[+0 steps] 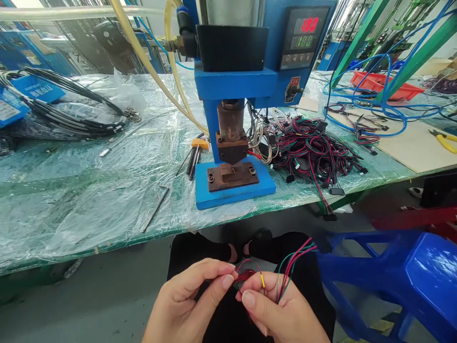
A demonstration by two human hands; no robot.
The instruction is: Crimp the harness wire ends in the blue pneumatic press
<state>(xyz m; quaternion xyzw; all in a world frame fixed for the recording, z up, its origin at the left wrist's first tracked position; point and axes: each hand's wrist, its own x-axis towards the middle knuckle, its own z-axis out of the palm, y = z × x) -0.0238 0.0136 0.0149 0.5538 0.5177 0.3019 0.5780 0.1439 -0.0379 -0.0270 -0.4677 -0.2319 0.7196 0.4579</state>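
Over my lap, my left hand [196,295] pinches part of a wire harness between thumb and index finger. My right hand [280,307] grips the same bundle, from which red and green wires [296,255] fan up to a black connector [323,243]. A yellow sleeve [263,280] sits on one thin wire near my right fingers. Between both hands shows a small dark red piece [245,275]; its kind is unclear. Beyond them stands a blue press [235,78] with a brown metal head [233,150] above its blue base [235,199].
Piled right of the press are tangled wire harnesses [314,147], some overhanging the table edge. A hex key [156,208] lies on the plastic-covered table [89,190]. Black cables [82,124] lie at left, yellow-handled pliers [444,140] at right. A blue stool [421,271] stands at my right.
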